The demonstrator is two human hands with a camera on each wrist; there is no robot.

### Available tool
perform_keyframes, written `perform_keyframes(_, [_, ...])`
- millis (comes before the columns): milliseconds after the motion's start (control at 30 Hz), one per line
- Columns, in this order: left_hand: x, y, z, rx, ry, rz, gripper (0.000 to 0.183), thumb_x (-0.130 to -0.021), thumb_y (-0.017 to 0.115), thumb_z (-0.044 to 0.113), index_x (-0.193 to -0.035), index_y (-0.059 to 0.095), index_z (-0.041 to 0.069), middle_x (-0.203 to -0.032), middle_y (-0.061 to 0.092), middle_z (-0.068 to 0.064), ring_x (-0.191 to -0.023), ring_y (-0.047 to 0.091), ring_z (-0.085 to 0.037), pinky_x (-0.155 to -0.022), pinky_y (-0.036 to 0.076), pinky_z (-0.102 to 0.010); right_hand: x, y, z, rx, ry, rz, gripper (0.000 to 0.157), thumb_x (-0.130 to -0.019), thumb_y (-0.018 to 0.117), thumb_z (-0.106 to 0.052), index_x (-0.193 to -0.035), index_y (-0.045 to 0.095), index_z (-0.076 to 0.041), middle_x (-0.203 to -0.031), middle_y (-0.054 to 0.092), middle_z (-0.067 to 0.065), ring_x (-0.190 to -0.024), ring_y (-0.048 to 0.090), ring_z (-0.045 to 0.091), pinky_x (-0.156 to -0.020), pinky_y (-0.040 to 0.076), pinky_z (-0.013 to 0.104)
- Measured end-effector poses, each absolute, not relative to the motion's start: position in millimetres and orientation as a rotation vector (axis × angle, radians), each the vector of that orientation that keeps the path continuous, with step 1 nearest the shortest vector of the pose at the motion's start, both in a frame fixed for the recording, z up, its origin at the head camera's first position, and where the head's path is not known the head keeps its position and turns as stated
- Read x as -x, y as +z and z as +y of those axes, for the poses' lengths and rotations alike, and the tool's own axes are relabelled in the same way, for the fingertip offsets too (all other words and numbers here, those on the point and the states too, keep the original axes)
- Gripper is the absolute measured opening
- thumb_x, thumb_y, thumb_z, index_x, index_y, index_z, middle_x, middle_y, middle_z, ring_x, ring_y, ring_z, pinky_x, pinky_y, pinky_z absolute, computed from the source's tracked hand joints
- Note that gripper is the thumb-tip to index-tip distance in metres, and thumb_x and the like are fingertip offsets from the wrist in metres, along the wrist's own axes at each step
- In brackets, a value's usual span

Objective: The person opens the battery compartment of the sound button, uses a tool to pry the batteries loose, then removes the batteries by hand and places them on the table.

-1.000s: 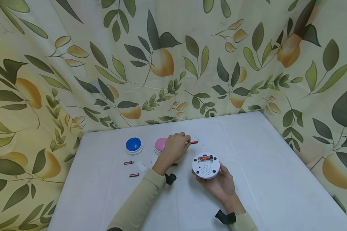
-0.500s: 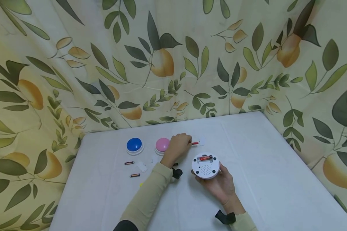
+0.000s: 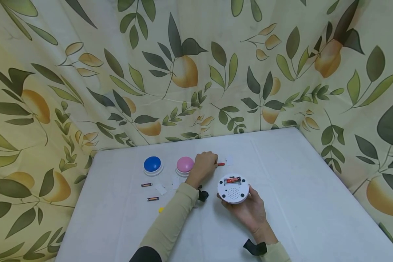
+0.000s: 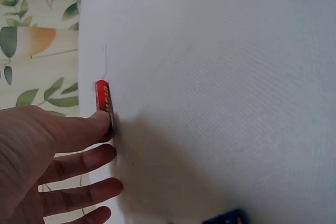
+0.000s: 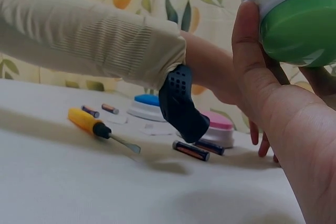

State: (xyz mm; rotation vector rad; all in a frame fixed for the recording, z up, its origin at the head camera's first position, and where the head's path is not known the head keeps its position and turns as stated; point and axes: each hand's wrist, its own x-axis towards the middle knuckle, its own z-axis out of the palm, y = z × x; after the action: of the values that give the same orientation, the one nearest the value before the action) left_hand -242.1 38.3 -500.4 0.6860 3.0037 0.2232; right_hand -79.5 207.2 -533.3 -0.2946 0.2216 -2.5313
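My left hand (image 3: 203, 166) pinches a red AA-style battery (image 4: 102, 95) near one end, with the thumb over it. The other fingers of that hand are loosely spread, low over the white tabletop. My right hand (image 3: 249, 213) holds up a round push-button device (image 3: 233, 196), white-cased, with its underside turned upward. Set in its open battery compartment is a red battery (image 3: 233, 179), and bare space shows in front of it. The right wrist view shows the device's green dome (image 5: 302, 27) facing down, with my fingers around the casing.
Left of my hands stand a blue button (image 3: 152, 164) and a pink button (image 3: 185, 165). Loose batteries (image 3: 153, 199) and a white cover (image 3: 161, 189) lie before them. A yellow-handled screwdriver (image 5: 86, 121) rests nearby. Another whitish piece (image 3: 229, 160) lies beyond the device.
My left hand, pinching the red battery, has shifted slightly right and toward me, uncovering more of the pink button. The right hand and the device have barely moved.
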Motion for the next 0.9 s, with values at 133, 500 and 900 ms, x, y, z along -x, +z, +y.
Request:
perform_keyframes(133, [243.3,-503.7,40.0,-0.681,0.194,3.002,0.012,-0.101,0.069,0.029,-0.104,0.074,0.019,-0.096,0.072,0.001,-0.087,0.063,-0.018,-0.085,0.056,-0.039,79.9,-533.1,206.8,0.290,-2.531,0.212,0.048,-0.108,0.039,-0.043,-0.149,0.055,-0.024,-0.154,0.053,0.011,-0.141,0.049,0.046,-0.119,0.042,0.045])
perform_keyframes(500, [242.6,-505.3,40.1,-0.691,0.123,2.996,0.015,-0.101,0.070,0.031,-0.109,0.072,0.019,-0.102,0.072,0.001,-0.095,0.065,-0.020,-0.089,0.057,-0.040,80.8,-534.5,206.5,0.306,-2.519,0.223,0.049,-0.108,0.039,-0.043,-0.150,0.055,-0.023,-0.155,0.053,0.011,-0.141,0.049,0.046,-0.119,0.042,0.044])
perform_keyframes(900, [231.7,-488.8,33.8,-0.710,0.088,3.058,0.031,-0.101,0.070,0.028,-0.130,0.066,0.019,-0.116,0.072,-0.003,-0.105,0.070,-0.024,-0.092,0.058,-0.044,81.5,-535.5,206.3,0.307,-2.524,0.220,0.049,-0.108,0.038,-0.043,-0.149,0.055,-0.023,-0.154,0.053,0.012,-0.141,0.050,0.047,-0.118,0.043,0.044])
